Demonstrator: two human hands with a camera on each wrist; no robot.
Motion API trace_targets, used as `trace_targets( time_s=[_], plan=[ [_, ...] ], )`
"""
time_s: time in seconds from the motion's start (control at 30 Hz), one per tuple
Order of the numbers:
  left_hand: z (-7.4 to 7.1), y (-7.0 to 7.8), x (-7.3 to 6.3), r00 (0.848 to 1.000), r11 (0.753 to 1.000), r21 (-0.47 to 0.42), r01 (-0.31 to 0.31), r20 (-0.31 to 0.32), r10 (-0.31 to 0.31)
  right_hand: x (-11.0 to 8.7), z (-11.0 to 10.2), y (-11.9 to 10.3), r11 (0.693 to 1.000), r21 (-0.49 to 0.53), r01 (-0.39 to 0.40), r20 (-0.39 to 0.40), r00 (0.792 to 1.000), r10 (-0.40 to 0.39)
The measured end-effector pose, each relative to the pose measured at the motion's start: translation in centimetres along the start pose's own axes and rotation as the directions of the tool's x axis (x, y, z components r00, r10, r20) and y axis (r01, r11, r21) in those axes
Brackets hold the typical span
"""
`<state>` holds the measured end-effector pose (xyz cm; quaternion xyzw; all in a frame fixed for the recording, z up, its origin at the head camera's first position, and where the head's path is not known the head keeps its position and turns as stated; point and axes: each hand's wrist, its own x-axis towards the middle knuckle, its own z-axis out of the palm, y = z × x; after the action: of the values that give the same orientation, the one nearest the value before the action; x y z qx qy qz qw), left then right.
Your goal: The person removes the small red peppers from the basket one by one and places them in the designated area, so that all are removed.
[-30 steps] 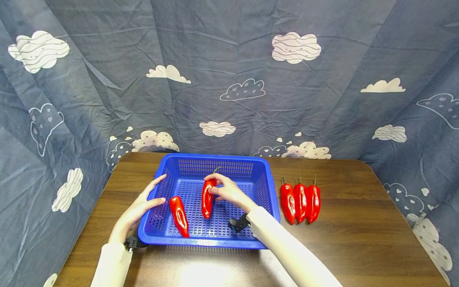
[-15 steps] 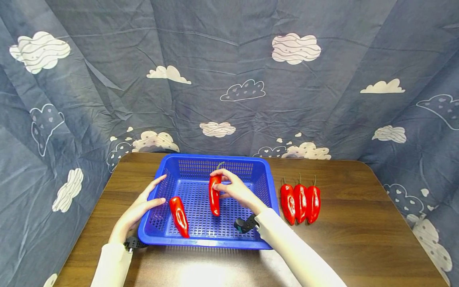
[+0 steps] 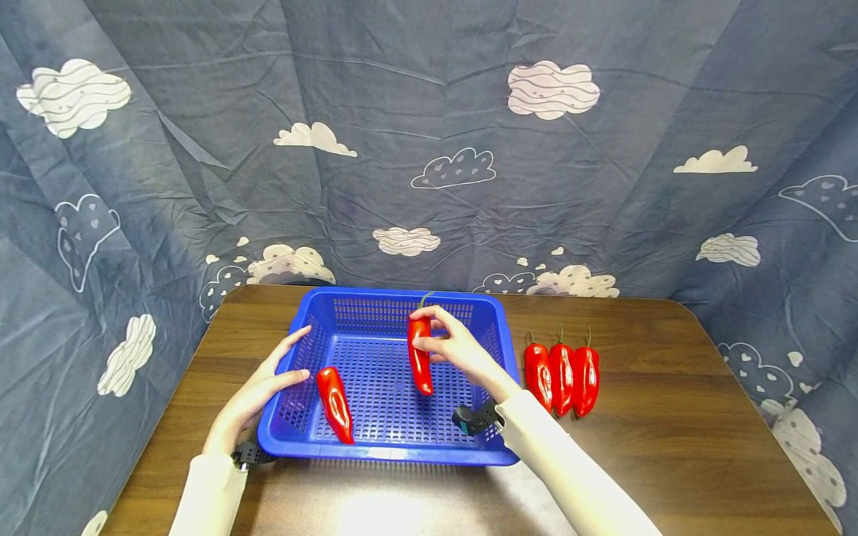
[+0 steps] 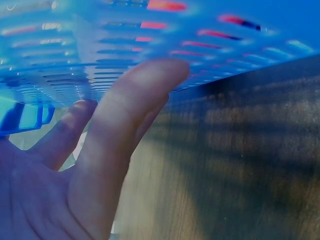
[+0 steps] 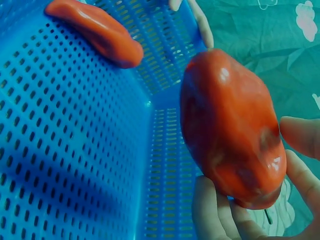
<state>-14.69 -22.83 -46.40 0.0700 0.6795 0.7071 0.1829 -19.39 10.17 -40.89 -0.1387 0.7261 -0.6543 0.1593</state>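
My right hand (image 3: 459,350) pinches a red pepper (image 3: 419,361) near its stem end, above the floor of the blue plastic basket (image 3: 389,452). In the right wrist view the pepper (image 5: 232,130) hangs between thumb and fingers, clear of the mesh. A second red pepper (image 3: 334,404) lies in the left part of the basket. My left hand (image 3: 251,391) touches the basket's left side with fingers spread and fairly straight. From the left wrist, the thumb (image 4: 125,115) shows against the slotted outer wall (image 4: 110,75).
Three red peppers lie side by side on the wooden table (image 3: 670,417), right of the basket: a left one (image 3: 538,372), a middle one (image 3: 561,376) and a right one (image 3: 586,380). A dark curtain (image 3: 429,208) with cloud prints hangs behind the table.
My right hand has lifted the pepper off the basket floor and carried it to the right and slightly up. The left hand, basket and other peppers have stayed put.
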Motion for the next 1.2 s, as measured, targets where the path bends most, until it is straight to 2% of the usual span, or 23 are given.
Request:
trace_targets(
  time_s=[0.27,0.67,1.2],
  plan=[
    [0.1,0.0,0.0,1.0,0.999,-0.032,-0.012,0.015,0.012,-0.6,-1.2,-0.1,1.0,-0.01,0.02,-0.027,0.999,-0.02],
    [0.1,0.0,0.0,1.0,1.0,-0.001,0.01,-0.009,-0.01,-1.6,-2.8,-0.3,1.0,-0.028,0.003,-0.066,0.998,-0.005],
    [0.2,0.0,0.0,1.0,1.0,0.011,0.0,-0.006,0.0,-3.2,-5.3,-0.2,0.998,-0.068,-0.001,-0.097,0.995,-0.005]
  ],
)
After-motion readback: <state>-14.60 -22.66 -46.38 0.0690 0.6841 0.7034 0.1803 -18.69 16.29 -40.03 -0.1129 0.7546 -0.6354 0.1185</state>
